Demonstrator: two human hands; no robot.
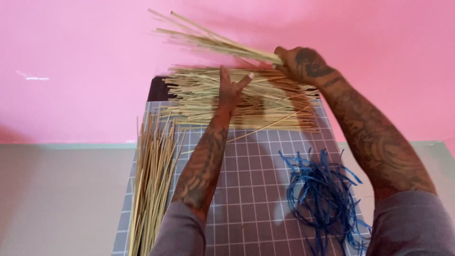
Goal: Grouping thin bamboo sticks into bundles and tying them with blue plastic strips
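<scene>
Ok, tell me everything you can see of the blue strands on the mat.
The blue strands are thin, flat, ribbon-like fibres, raffia by the look, lying in a loose tangled heap. They rest on the grey gridded mat, near its right edge, under the right forearm. Some ends stick up and out. Neither hand touches them.

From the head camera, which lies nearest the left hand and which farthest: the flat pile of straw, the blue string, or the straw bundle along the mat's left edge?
1. Flat pile of straw: right under and around the left hand, at the mat's far end.
2. Straw bundle: along the left edge, nearer the camera.
3. Blue string: on the mat's right side, near the camera, farthest.
</scene>
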